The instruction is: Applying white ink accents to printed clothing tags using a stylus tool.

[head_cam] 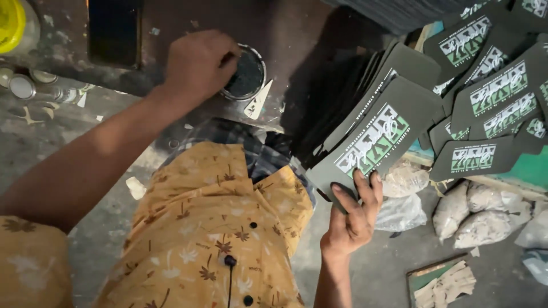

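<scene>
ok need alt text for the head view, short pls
Seen from above, a person in a yellow floral shirt dips the left hand into a small round tin of dark paste. The right hand grips a fanned stack of dark printed panels. More printed panels lie spread to the right, above plastic bags on the floor.

Dark grey flat pouches (pixel 377 134) w/ white-and-green rectangular printed label, fanned stack at centre-right, held at lower corner by right hand (pixel 353 214). More same pouches (pixel 496 85) spread overlapping at top right. Clear plastic bags (pixel 485 214) w/ pale content lie on floor below them. Black phone screen (pixel 114 31), dark, at top left.
</scene>
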